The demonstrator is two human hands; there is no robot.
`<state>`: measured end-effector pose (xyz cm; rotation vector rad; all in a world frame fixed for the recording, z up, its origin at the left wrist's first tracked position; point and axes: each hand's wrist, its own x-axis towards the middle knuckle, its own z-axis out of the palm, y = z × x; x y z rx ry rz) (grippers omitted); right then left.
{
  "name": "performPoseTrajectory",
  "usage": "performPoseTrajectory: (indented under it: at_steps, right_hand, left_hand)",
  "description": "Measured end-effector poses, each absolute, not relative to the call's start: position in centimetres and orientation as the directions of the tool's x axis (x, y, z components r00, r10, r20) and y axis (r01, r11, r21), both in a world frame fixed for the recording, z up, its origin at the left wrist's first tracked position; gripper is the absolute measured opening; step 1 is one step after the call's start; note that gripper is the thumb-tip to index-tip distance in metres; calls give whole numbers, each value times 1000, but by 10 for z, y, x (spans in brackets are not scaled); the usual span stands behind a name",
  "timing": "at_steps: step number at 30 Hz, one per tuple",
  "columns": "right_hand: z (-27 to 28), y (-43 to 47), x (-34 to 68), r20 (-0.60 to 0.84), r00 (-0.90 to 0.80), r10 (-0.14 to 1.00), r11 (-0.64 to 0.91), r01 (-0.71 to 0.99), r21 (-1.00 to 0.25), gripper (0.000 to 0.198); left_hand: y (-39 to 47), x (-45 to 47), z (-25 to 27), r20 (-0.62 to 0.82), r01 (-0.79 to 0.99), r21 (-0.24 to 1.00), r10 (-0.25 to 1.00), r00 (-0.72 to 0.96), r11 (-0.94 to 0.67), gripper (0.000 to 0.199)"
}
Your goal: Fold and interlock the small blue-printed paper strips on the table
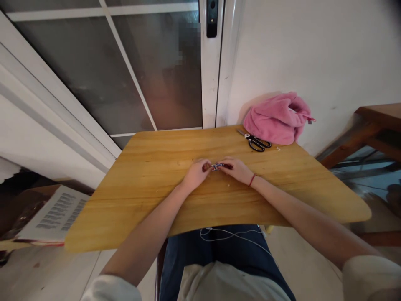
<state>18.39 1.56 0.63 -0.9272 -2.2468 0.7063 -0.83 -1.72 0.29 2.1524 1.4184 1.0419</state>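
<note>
Between my two hands is a small blue-and-white patterned piece (216,167), too small to name its kind. My left hand (199,171) pinches its left end with thumb and fingers. At its right end, my right hand (237,169), with a red cord at the wrist, has its fingers closed on the same piece. Both hands are over the middle of the wooden table (150,167). Tiny white bits (229,184) lie on the wood just below the piece. My fingers hide the ends of what they grip.
Black-handled scissors (257,142) lie at the table's back right, beside a bunched pink cloth (275,119). A framed glass door (156,75) stands behind the table. A white cable (224,235) crosses my lap. Printed paper (56,213) lies at lower left.
</note>
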Motion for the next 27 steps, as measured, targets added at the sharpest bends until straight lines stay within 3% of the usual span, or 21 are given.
performPoseTrajectory:
  at_steps: [6,13,21,27]
  right_hand:
    - [5,20,185,264,-606,750,628,526,-573,22]
    - [4,15,183,271,-560,783,572,477,-667,20]
    - [4,16,183,237,-567,789,539,454,-710,35]
    - [5,14,181,237,-558,796,535,463,-706,22]
  left_hand:
    - [-13,-12,-4,310,599,684,910,277,-415,10]
    - [-17,-8,-1,264,578,713,916,302,-396,9]
    - [-16,-9,0,262,588,718,927,268,-373,12]
    - [-18,-7,1,282,605,690,917,281,-398,6]
